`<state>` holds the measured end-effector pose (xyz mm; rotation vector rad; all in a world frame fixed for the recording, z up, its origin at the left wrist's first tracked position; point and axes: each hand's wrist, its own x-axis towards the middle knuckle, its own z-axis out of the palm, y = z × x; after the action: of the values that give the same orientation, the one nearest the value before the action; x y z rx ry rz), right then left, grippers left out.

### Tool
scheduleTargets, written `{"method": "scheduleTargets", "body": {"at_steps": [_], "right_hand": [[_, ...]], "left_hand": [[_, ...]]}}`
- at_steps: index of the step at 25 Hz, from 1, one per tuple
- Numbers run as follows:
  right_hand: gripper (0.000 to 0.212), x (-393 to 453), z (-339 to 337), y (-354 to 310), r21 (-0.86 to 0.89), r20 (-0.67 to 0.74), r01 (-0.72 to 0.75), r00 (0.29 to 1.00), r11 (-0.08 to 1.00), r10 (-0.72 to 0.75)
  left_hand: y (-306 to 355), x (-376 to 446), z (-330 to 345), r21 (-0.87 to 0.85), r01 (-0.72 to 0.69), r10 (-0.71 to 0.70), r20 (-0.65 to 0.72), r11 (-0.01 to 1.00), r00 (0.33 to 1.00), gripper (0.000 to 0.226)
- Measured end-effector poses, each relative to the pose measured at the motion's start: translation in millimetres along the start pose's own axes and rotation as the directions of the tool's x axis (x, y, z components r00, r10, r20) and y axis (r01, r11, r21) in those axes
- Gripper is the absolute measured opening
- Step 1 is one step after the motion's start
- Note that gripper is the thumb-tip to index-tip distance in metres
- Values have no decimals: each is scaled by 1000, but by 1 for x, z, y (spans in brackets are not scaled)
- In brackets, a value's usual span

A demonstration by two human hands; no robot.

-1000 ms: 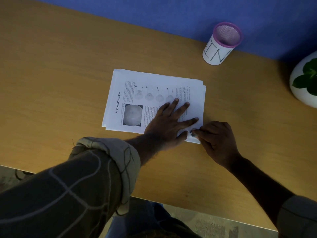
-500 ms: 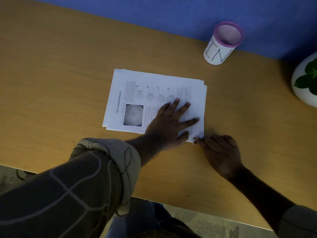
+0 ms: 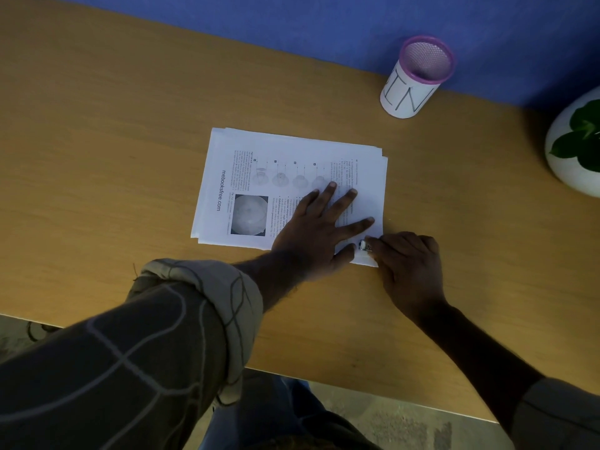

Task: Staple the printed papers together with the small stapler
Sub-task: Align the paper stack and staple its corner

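Note:
A stack of printed papers (image 3: 292, 164) lies flat in the middle of the wooden desk (image 3: 97, 141), turned sideways with text, small diagrams and a round grey picture on top. My left hand (image 3: 318, 228) rests flat on the stack's near right part, fingers spread. My right hand (image 3: 409, 264) is closed around the small stapler (image 3: 364, 245) at the papers' near right corner. Only the stapler's dark and silver tip shows beyond my fingers, over the paper edge.
A white pen cup (image 3: 415, 79) with a pink mesh rim and handwritten letters stands at the back right against the blue wall. A white pot with a green plant (image 3: 578, 147) sits at the far right edge. The desk's near edge runs below my arms.
My right hand slid off the corner half a second ago with the stapler hidden, and is now back on the corner with the stapler tip showing. My left hand stayed flat.

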<state>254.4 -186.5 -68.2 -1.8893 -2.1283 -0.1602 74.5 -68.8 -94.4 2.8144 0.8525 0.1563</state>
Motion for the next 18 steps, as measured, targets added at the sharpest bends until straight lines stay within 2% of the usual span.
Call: {"method": "scheduleTargets", "body": {"at_steps": [7,11,14,16,18], "right_hand": [[25,-2,2,12,-11,-31,145,989,989,-145],[25,-7,3,15,-26,-43,167,985,986,-168],[29,-17,0,10,-22,-1,193,981,981,-193],[28,-20,-3,7,-3,17,88,996,996,-88],[25,-14,-7,7,18,23,-148,989,989,147]], "left_hand": [[0,1,0,11,-14,14,-4,1000,1000,54],[-1,1,0,15,-15,15,11,1000,1000,54],[-1,1,0,18,-16,16,18,1000,1000,55],[-1,0,-3,12,-15,14,26,1000,1000,56],[0,1,-6,8,-11,10,41,1000,999,56]]}}
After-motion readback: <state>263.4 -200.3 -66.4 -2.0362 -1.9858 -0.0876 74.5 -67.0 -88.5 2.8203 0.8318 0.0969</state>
